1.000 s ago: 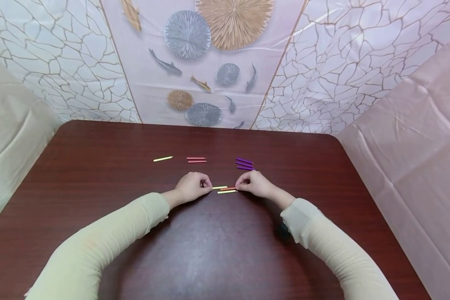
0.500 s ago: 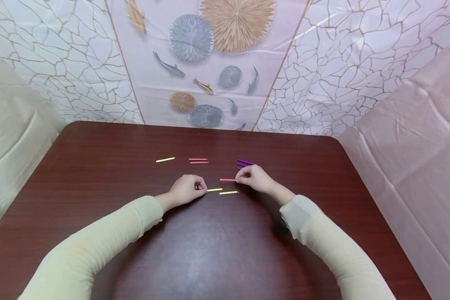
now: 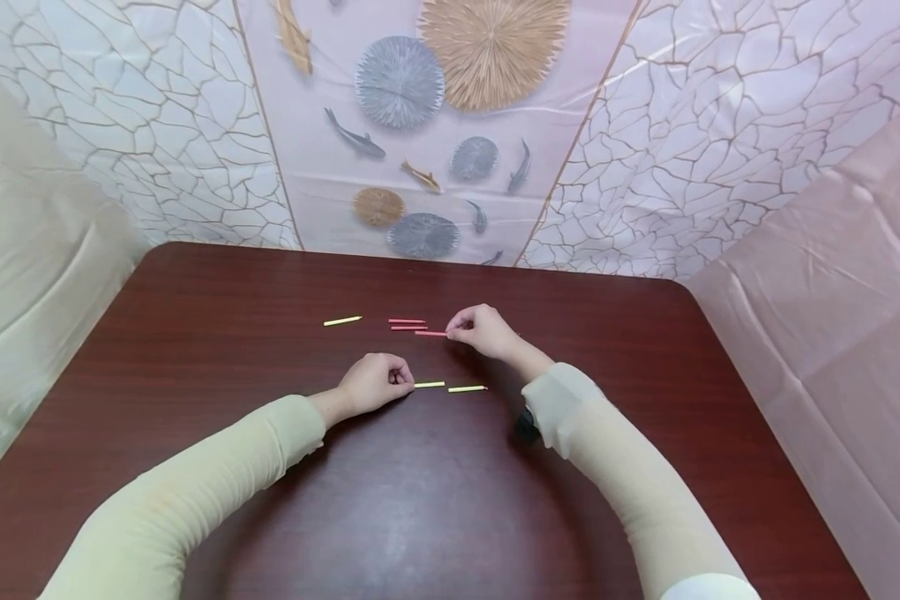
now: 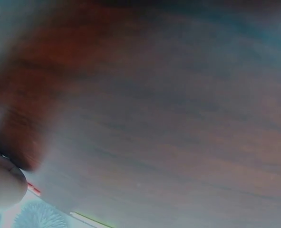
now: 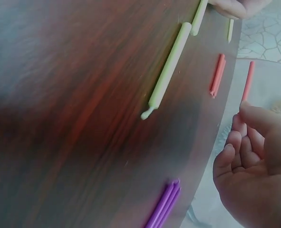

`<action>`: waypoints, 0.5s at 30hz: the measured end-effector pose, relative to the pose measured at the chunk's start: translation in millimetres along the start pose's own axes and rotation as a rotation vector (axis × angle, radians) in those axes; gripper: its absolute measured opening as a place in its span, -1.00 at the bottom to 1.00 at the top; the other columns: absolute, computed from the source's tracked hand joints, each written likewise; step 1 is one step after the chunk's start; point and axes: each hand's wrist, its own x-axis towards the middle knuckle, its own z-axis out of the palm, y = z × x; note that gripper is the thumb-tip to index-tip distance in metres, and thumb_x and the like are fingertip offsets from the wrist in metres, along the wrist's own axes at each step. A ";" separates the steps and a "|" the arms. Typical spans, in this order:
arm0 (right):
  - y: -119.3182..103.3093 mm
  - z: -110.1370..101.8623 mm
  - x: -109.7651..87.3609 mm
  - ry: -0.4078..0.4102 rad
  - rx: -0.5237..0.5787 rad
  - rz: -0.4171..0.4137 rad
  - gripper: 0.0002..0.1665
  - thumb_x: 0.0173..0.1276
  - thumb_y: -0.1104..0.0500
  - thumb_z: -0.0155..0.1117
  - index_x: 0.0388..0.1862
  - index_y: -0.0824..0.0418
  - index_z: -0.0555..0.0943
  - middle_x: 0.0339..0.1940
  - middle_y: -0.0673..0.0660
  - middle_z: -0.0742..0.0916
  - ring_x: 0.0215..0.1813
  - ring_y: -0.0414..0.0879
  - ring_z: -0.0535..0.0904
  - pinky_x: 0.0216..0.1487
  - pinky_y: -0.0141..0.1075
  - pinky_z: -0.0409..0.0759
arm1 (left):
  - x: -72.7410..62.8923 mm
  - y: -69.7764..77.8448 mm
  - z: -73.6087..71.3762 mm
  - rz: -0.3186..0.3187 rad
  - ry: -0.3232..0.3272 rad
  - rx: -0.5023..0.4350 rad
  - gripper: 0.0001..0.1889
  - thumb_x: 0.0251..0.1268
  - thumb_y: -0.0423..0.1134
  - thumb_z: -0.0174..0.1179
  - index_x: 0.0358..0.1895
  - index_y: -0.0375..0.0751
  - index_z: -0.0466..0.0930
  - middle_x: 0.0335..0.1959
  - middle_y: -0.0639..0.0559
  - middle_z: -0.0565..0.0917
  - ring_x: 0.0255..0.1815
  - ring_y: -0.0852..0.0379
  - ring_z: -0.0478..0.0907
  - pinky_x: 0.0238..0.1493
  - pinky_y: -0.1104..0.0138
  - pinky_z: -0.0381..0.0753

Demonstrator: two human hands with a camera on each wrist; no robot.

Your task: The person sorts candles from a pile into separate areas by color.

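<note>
My left hand (image 3: 375, 385) rests low over the table and pinches the end of a thin yellow candle (image 3: 430, 384). A second yellow candle (image 3: 468, 388) lies just to its right; its wick shows in the right wrist view. Farther back, my right hand (image 3: 483, 331) holds a red candle (image 3: 431, 333) by one end, between thumb and fingers. That candle points left, close beside a pair of red candles (image 3: 408, 328) on the table. In the right wrist view it is raised off the surface. Only the edge of my left hand shows in the left wrist view.
Another yellow candle (image 3: 342, 321) lies farther left, left of the red pair. Purple candles (image 5: 165, 205) lie side by side in the right wrist view; in the head view my right hand hides them. The dark wooden table (image 3: 270, 283) ends at a patterned backdrop (image 3: 390, 167).
My right hand has lifted the red candle from beside the yellow ones and carried it back and left toward the red pair. My left hand has shifted its yellow candle slightly left.
</note>
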 end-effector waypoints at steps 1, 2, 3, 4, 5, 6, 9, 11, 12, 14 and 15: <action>-1.0 2.0 3.6 -0.005 -0.002 0.005 -0.87 0.25 0.22 0.27 -0.34 0.25 0.70 -0.38 0.13 0.75 -0.39 -0.18 0.48 -0.31 -0.42 0.40 | 0.0 -0.8 0.3 0.006 0.003 -0.001 -0.93 0.06 -0.26 0.28 -0.52 -0.06 0.64 -0.61 0.17 0.60 -0.56 0.36 0.42 -0.41 0.47 0.42; -2.2 3.8 6.8 -0.009 -0.005 0.010 -0.87 0.25 0.21 0.27 -0.34 0.25 0.71 -0.38 0.13 0.75 -0.38 -0.19 0.48 -0.30 -0.42 0.40 | 0.0 -1.4 0.6 0.009 0.004 -0.003 -0.94 0.06 -0.26 0.28 -0.52 -0.06 0.64 -0.61 0.17 0.60 -0.56 0.37 0.42 -0.41 0.48 0.41; -2.9 5.7 9.9 -0.013 -0.006 0.018 -0.87 0.25 0.21 0.27 -0.34 0.26 0.71 -0.39 0.13 0.75 -0.39 -0.19 0.48 -0.31 -0.43 0.40 | -0.1 -2.0 0.9 0.012 0.004 -0.004 -0.94 0.06 -0.26 0.28 -0.52 -0.06 0.64 -0.61 0.17 0.60 -0.56 0.37 0.42 -0.41 0.48 0.41; -3.5 7.3 12.9 -0.014 -0.009 0.023 -0.86 0.25 0.21 0.27 -0.34 0.26 0.71 -0.39 0.13 0.75 -0.39 -0.19 0.47 -0.31 -0.43 0.39 | 0.0 -2.4 1.1 0.016 0.006 -0.002 -0.94 0.06 -0.26 0.28 -0.52 -0.06 0.64 -0.61 0.17 0.61 -0.56 0.37 0.42 -0.42 0.48 0.41; -4.0 8.9 15.6 -0.015 -0.011 0.028 -0.86 0.24 0.21 0.28 -0.34 0.26 0.71 -0.40 0.13 0.75 -0.39 -0.19 0.47 -0.31 -0.43 0.39 | 0.0 -2.9 1.2 0.020 0.007 -0.002 -0.94 0.06 -0.26 0.28 -0.51 -0.06 0.64 -0.60 0.17 0.61 -0.56 0.38 0.42 -0.42 0.49 0.41; -4.3 10.2 18.0 -0.016 -0.015 0.032 -0.86 0.24 0.21 0.28 -0.34 0.27 0.71 -0.41 0.13 0.75 -0.39 -0.19 0.47 -0.32 -0.43 0.39 | 0.0 -3.4 1.1 0.023 0.009 0.000 -0.94 0.06 -0.27 0.28 -0.51 -0.06 0.64 -0.60 0.17 0.61 -0.56 0.38 0.42 -0.42 0.49 0.41; -4.1 13.7 24.4 -0.020 -0.023 0.050 -0.86 0.23 0.21 0.29 -0.35 0.27 0.71 -0.41 0.13 0.75 -0.39 -0.19 0.46 -0.33 -0.44 0.38 | -0.1 -4.3 0.5 0.026 0.009 -0.001 -0.95 0.05 -0.27 0.27 -0.51 -0.07 0.64 -0.61 0.17 0.60 -0.55 0.39 0.41 -0.41 0.49 0.41; -3.8 15.2 27.5 -0.026 -0.030 0.064 -0.86 0.23 0.20 0.29 -0.34 0.26 0.71 -0.40 0.12 0.75 -0.39 -0.19 0.45 -0.33 -0.45 0.36 | 0.4 -4.7 0.1 0.025 0.007 -0.003 -0.95 0.04 -0.28 0.27 -0.51 -0.07 0.64 -0.61 0.17 0.60 -0.55 0.38 0.42 -0.40 0.49 0.41; -3.5 15.6 28.9 -0.030 -0.035 0.070 -0.85 0.23 0.19 0.29 -0.34 0.26 0.71 -0.40 0.12 0.75 -0.39 -0.19 0.44 -0.33 -0.44 0.36 | 0.7 -4.9 0.1 0.023 0.005 -0.002 -0.95 0.04 -0.27 0.27 -0.51 -0.07 0.64 -0.61 0.18 0.60 -0.55 0.38 0.42 -0.40 0.49 0.41; -3.8 16.2 30.9 -0.041 -0.042 0.086 -0.85 0.24 0.19 0.29 -0.33 0.25 0.72 -0.38 0.12 0.75 -0.39 -0.18 0.44 -0.33 -0.44 0.36 | 1.1 -5.5 0.2 0.023 0.000 0.002 -0.95 0.05 -0.26 0.27 -0.51 -0.07 0.64 -0.60 0.18 0.60 -0.53 0.38 0.43 -0.38 0.49 0.42; -4.1 16.5 31.7 -0.048 -0.047 0.091 -0.85 0.24 0.18 0.28 -0.33 0.25 0.72 -0.38 0.12 0.76 -0.38 -0.18 0.44 -0.33 -0.43 0.36 | 1.1 -5.6 0.2 0.020 -0.004 0.003 -0.94 0.06 -0.26 0.27 -0.51 -0.06 0.64 -0.59 0.19 0.60 -0.53 0.38 0.43 -0.37 0.49 0.42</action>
